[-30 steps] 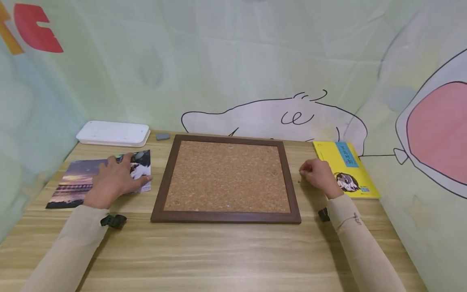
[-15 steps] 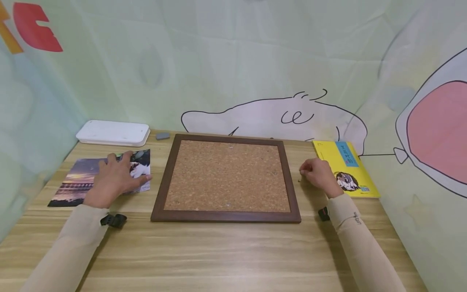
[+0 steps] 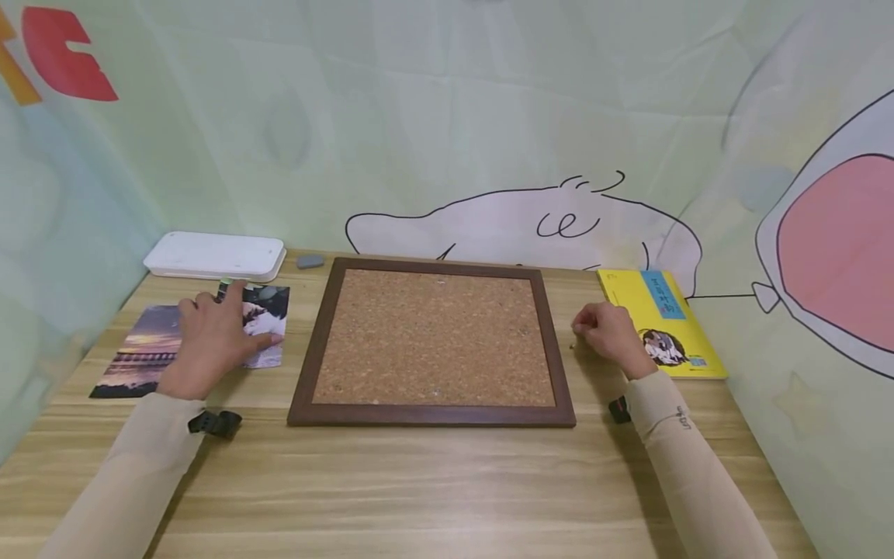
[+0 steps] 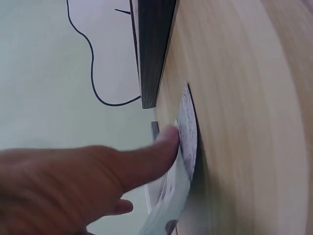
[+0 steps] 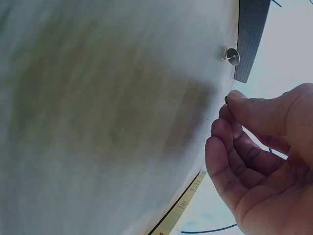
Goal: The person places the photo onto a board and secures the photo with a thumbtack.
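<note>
Left of the corkboard (image 3: pixel 433 338), our left grip (image 3: pixel 213 335) pinches a photograph (image 3: pixel 267 315), newly turned, apparently loosening. Right of it, our right grip (image 3: pixel 609 335) pinches a tiny item (image 5: pixel 226 99).

- No word can be read with certainty.
- Book (image 3: pixel 680 330), just beside the right hand (image 3: pixel 606 334) on its outer side: a column of characters on the blue label (image 3: pixel 663 295), too small to make out; a faint mark in the far corner; in the right wrist view, blurred print along its edge.
- Sleeve (image 3: pixel 698 466), behind the right hand: dark lettering (image 3: pixel 684 419), illegible.
- Wall (image 3: pixel 209 140), well beyond the left hand (image 3: pixel 213 341), to its left: a red letter-like shape (image 3: pixel 52 58) and a cut-off orange one (image 3: pixel 19 78).
</note>
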The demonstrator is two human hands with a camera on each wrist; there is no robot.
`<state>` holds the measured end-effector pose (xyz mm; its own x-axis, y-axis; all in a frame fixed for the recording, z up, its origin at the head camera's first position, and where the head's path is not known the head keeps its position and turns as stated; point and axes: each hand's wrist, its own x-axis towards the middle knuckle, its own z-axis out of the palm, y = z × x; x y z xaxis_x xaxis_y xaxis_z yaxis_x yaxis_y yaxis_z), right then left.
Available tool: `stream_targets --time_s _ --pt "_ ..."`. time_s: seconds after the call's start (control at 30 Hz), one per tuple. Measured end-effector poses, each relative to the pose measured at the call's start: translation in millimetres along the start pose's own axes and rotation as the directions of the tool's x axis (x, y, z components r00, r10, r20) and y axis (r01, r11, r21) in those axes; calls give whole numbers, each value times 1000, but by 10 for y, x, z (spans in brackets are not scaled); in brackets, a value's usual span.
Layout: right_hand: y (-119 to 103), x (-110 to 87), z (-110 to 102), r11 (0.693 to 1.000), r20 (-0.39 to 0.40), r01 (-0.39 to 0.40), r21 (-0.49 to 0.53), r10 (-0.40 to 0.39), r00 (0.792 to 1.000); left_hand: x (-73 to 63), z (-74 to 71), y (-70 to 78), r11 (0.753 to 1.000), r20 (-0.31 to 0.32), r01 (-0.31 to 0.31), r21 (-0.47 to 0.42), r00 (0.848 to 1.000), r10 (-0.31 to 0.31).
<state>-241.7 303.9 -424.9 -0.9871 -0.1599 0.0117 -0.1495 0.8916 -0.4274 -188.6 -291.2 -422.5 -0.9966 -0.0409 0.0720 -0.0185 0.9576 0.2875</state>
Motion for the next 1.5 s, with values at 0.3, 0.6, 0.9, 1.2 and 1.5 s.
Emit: stream_targets --time_s 0.3,0.6,0.9,1.2,1.5 --pt "-66 -2 -25 999 -19 -27 34 28 999 19 -27 35 989 -214 -77 -130 976 48" --pt "-197 1 -57 997 -77 -12 82 19 997 -2 -174 217 960 -388 -197 -199 915 108" --pt "-314 -4 -91 989 -117 2 145 15 993 -73 -365 381 942 -356 -162 -295 933 49" --pt "-503 8 -83 979 -190 66 191 -29 981 -51 -355 585 912 -226 -137 -387 973 50" --pt "-805 18 -87 960 -172 81 267 -35 984 35 -231 779 857 -146 -148 -494 986 86"
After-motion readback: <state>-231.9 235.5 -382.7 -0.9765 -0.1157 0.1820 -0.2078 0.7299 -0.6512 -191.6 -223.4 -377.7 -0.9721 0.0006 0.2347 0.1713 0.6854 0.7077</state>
